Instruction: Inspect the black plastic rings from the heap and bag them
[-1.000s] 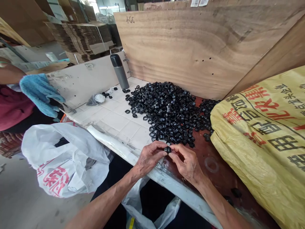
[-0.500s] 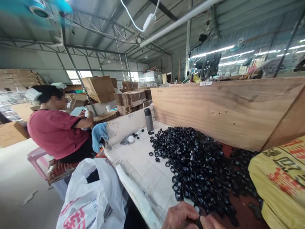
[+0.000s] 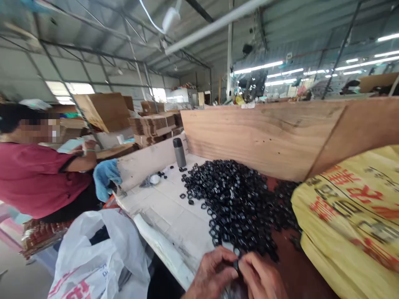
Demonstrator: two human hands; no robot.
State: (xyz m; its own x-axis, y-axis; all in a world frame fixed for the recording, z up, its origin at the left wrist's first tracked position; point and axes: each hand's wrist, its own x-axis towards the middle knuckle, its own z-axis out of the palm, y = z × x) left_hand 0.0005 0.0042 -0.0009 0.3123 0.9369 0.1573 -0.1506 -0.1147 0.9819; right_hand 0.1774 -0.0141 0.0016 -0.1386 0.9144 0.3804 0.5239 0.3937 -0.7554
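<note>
My left hand (image 3: 213,272) and my right hand (image 3: 262,274) meet at the lower middle of the head view, by the near edge of the table. Between their fingertips they pinch one small black ring (image 3: 236,265), partly covered by the fingers. Just beyond them spreads a large pile of black plastic rings (image 3: 230,191), and a few of these lie loose along its left side. Something pale and round, too small to name, shows beside the fingertips.
A grey flask (image 3: 179,153) stands at the table's back left, behind a small plastic bag (image 3: 151,180). A wooden board (image 3: 249,137) walls the back. At right bulges a yellow sack (image 3: 352,224); a white bag (image 3: 102,253) hangs at left. A co-worker (image 3: 40,174) sits far left.
The view has turned to the right, so everything has shifted left in it. Both my hands now show more fully, still closed together on the black ring.
</note>
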